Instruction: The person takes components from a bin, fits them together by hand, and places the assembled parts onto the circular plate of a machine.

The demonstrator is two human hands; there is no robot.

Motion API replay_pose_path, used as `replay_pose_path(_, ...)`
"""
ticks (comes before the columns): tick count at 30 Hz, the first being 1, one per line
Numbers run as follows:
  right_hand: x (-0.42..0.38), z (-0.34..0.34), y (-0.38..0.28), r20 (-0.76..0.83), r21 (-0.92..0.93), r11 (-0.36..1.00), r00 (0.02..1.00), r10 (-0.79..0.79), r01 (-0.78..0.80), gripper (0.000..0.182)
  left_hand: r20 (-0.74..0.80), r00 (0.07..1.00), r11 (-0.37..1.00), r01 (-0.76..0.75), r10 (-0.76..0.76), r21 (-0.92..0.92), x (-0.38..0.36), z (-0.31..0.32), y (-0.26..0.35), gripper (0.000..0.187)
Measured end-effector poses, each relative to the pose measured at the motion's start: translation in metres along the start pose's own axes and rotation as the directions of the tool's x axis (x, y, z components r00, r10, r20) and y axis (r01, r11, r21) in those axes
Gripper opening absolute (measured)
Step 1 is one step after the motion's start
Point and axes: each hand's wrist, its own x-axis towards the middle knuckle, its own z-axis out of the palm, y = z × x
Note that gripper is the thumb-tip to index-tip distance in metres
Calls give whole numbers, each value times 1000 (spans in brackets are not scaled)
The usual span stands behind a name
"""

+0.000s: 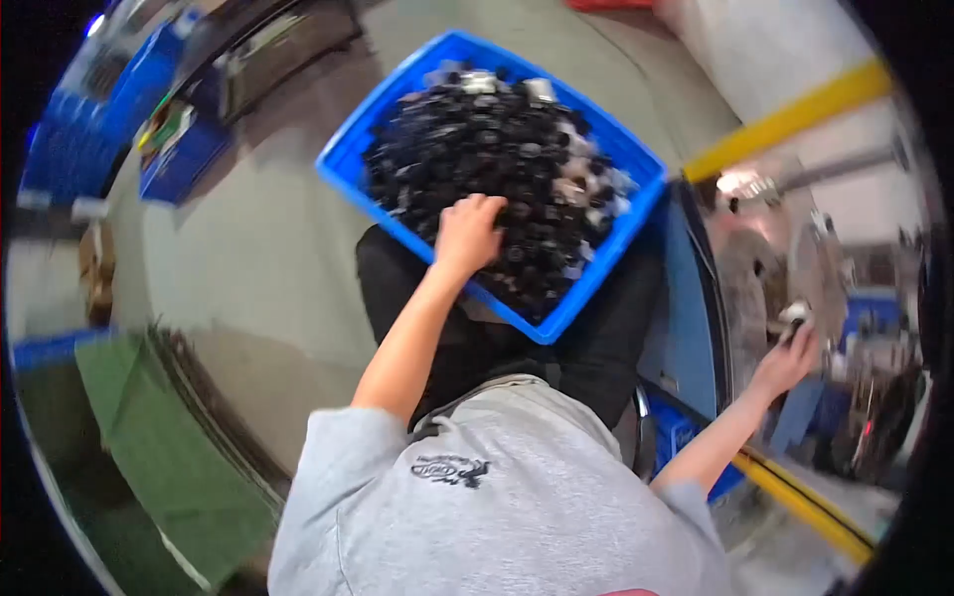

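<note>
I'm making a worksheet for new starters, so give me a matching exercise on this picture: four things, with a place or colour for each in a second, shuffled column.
Things
1. left hand
2. right hand
3. tub
4. shirt

Places or colours
A. at a small pale piece
B. grey
C. at the heap of dark pieces
D. blue

Pairs: 1-C; 2-A; 3-D; 4-B
</note>
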Motion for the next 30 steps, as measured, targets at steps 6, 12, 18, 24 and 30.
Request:
replay_pose_path(6,94,-36,-10,-5,-678,728,991,-134,95,39,-45,998,989,-54,48,-137,-3,-5,2,43)
replay_pose_path(12,86,-49,-17,94,-383,907,969,227,-175,33,-52,994,967,-110,100,-230,-5,-2,-1,41)
replay_pose_path(18,78,-40,-31,85,-756,610,960,-266,236,38,-154,988,707,-108,-1,-699,-14,-31,45,39)
replay_pose_path(24,-24,104,-9,365,-392,805,879,-308,445,18,-430,880,-626,-221,203,-748,-59,-203,162,44)
replay_pose_path(30,-130,248,79,879,-116,907,466,-95,404,39,-608,777,-679,-358,164,-641,-82,-239,192,44)
